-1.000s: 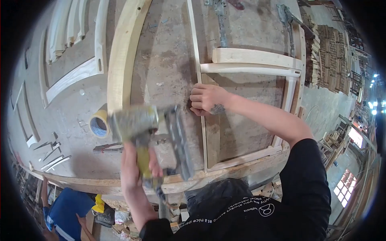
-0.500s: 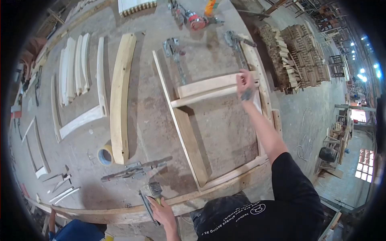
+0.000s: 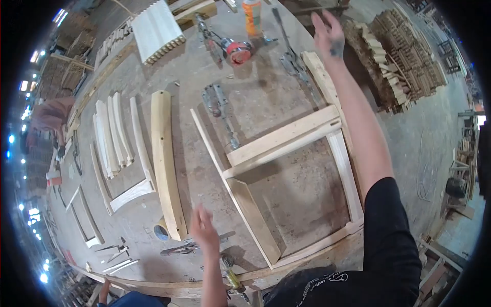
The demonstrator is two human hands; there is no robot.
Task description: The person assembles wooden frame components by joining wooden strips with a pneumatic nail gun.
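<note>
My right hand (image 3: 329,38) is stretched out at the table's far right edge, fingers apart, with nothing in it. Nearest to it are a metal clamp with a long lever (image 3: 291,64) and the end of a wooden edge strip (image 3: 316,66). My left hand (image 3: 204,233), slightly blurred, hovers empty beside a long curved wooden piece (image 3: 168,163), its fingers extended. A wooden frame (image 3: 255,220) lies between my arms, with a loose-looking board (image 3: 286,134) along its upper rail. A tool with a yellow-green handle (image 3: 235,281) rests at the near edge below my left hand.
Another clamp (image 3: 215,102) lies above the frame. A red power tool (image 3: 238,52) and an orange bottle (image 3: 252,18) stand farther back. At left are slim curved wooden parts (image 3: 115,135), a tape roll (image 3: 161,231) and metal clamps (image 3: 179,249). Another person's arm (image 3: 105,291) shows at lower left.
My right hand has left the frame's upper right corner and moved up and away. My left hand has let go of the tool at the near edge and risen over the table. The view has shifted.
</note>
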